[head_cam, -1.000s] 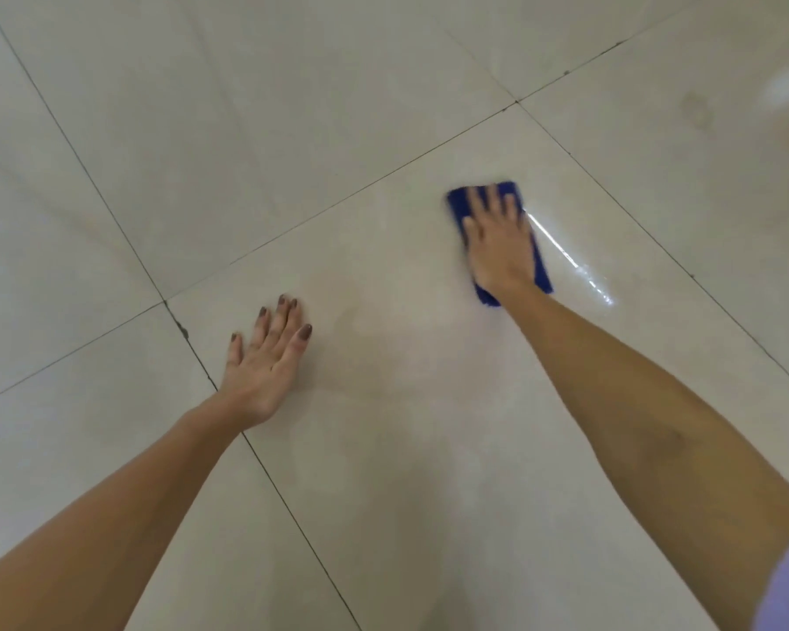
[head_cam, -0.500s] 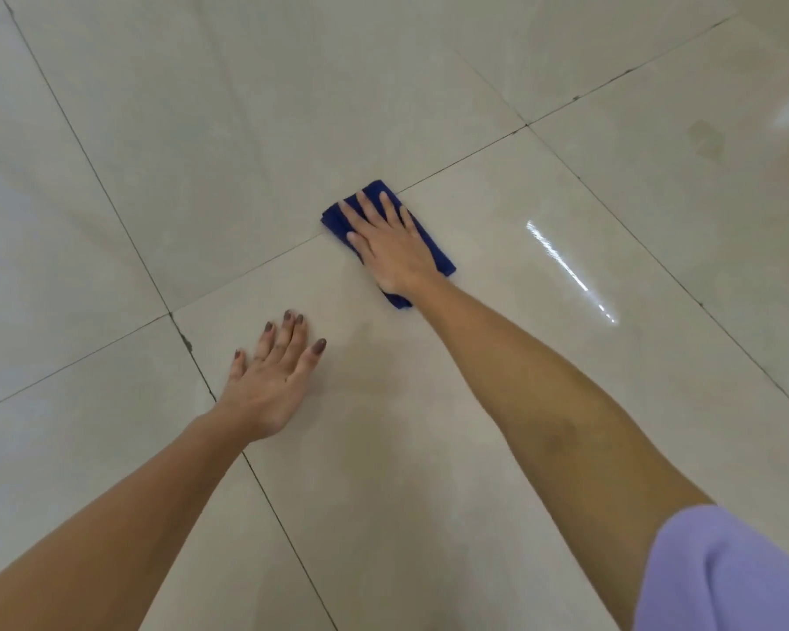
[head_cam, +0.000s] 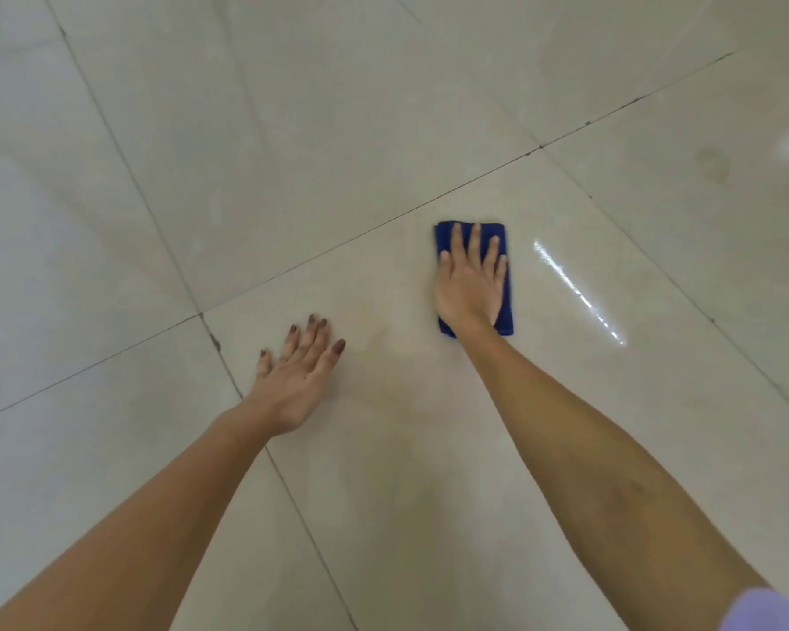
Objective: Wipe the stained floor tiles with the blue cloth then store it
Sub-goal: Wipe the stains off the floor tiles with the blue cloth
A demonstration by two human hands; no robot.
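A folded blue cloth [head_cam: 445, 236] lies flat on a glossy beige floor tile [head_cam: 429, 448]. My right hand [head_cam: 470, 284] presses down on it, palm flat and fingers spread, covering most of the cloth. My left hand [head_cam: 299, 373] rests flat on the same tile to the lower left, fingers apart, holding nothing. A faint yellowish smear [head_cam: 383, 357] shows on the tile between my two hands.
Dark grout lines [head_cam: 228, 371] cross the floor and meet near my left hand. A round brownish stain [head_cam: 713, 163] marks the tile at the far right. A bright streak of reflected light [head_cam: 575, 289] lies just right of the cloth.
My right hand slid the cloth left toward the grout line, then back right to the middle of the tile. My left hand stayed planted.
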